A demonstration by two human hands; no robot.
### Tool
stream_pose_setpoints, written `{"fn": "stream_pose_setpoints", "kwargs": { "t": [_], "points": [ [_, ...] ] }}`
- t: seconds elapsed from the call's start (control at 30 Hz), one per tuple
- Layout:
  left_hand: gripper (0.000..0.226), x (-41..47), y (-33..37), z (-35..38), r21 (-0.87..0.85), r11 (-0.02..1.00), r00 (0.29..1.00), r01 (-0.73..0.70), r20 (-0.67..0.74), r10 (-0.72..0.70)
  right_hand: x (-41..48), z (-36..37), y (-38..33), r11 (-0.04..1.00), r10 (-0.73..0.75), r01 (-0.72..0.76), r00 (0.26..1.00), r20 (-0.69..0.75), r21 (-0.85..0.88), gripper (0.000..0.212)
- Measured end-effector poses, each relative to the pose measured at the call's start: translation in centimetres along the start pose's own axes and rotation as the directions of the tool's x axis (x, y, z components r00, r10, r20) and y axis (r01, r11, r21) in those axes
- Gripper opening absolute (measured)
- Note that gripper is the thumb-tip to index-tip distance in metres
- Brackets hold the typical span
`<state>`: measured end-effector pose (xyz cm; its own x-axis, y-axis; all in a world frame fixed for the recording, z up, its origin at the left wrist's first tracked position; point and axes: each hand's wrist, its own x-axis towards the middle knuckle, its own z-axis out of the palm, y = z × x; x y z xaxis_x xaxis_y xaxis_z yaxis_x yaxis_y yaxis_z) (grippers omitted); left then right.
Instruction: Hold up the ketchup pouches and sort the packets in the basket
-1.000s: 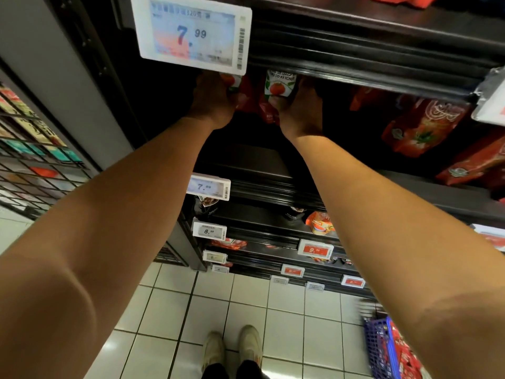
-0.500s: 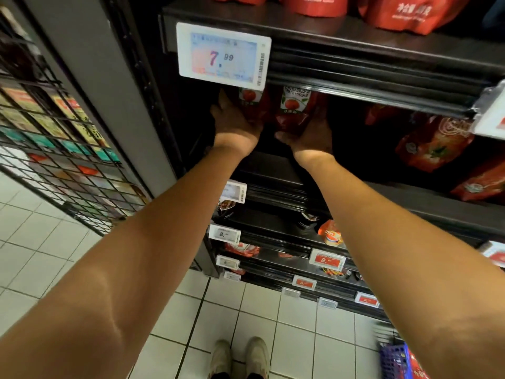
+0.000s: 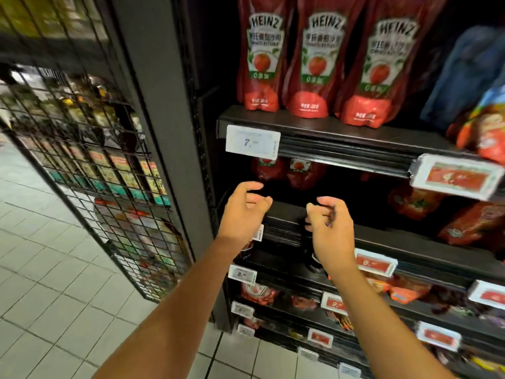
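Ketchup pouches (image 3: 284, 170) behind shelf edge (image 3: 287, 214) | left hand (image 3: 243, 212) loosely curled, empty | right hand (image 3: 329, 222) same, just outside

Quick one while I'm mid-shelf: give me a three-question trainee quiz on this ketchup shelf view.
1. True or false: the left hand grips a pouch.
2. How many Heinz pouches stand in the front row of the top shelf? A) two B) three C) five
3. Fill in: the white price tag left of the shelf edge starts with the digit ___.

Key: 1. False; both it and the right hand are loosely curled and hold nothing, in front of the lower pouches. 2. B. 3. 7.
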<state>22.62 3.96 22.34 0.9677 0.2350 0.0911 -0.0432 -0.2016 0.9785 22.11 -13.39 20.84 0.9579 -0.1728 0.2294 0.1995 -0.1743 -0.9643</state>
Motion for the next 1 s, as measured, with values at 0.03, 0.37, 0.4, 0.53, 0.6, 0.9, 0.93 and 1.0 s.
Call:
{"fn": "stream_pose_setpoints", "kwargs": {
  "t": [0.03, 0.37, 0.4, 0.53, 0.6, 0.9, 0.93, 1.0],
  "points": [
    [0.022, -0.9, 0.5, -0.3, -0.025, 1.0, 1.0, -0.003, 0.018, 0.004, -0.9, -0.4, -0.6, 1.0, 0.0, 0.0, 1.0, -0.001, 0.026, 0.013],
    [0.018, -11.0, 3.6, -4.3, -0.208, 0.978, 0.979, 0.027, 0.204, 0.016, -11.9, -3.1, -6.6, 0.993, -0.017, 0.024, 0.998, -0.056, 0.119, 0.004],
    [0.018, -11.9, 3.6, -4.6, -0.205, 0.978, 0.973, 0.042, 0.229, 0.007, -13.1, -3.4, -7.0, 0.993, -0.016, 0.024, 0.998, -0.068, 0.115, 0.003],
    [0.017, -15.6, 3.2, -5.3, -0.204, 0.975, 0.953, 0.086, 0.302, -0.021, -18.4, -4.9, -7.9, 0.997, -0.002, 0.011, 0.992, -0.124, 0.074, 0.008],
    [0.017, -17.6, 2.9, -5.2, -0.199, 0.974, 0.938, 0.111, 0.344, -0.036, -21.2, -5.9, -7.9, 0.999, 0.011, -0.004, 0.986, -0.164, 0.041, 0.012],
    [0.015, -25.6, 3.6, 0.0, -0.182, 0.97, 0.822, 0.162, 0.569, -0.031, -32.3, -13.2, -7.7, 0.999, 0.047, -0.047, 0.909, -0.414, 0.01, 0.01],
    [0.015, -26.4, 3.7, 0.9, -0.175, 0.972, 0.805, 0.157, 0.593, -0.023, -33.2, -14.3, -7.7, 0.998, 0.055, -0.054, 0.894, -0.444, 0.015, 0.011],
    [0.014, -28.1, 4.1, 3.2, -0.171, 0.972, 0.768, 0.159, 0.641, -0.013, -35.1, -16.5, -7.5, 0.997, 0.073, -0.077, 0.861, -0.503, 0.012, 0.013]
  ]
}}
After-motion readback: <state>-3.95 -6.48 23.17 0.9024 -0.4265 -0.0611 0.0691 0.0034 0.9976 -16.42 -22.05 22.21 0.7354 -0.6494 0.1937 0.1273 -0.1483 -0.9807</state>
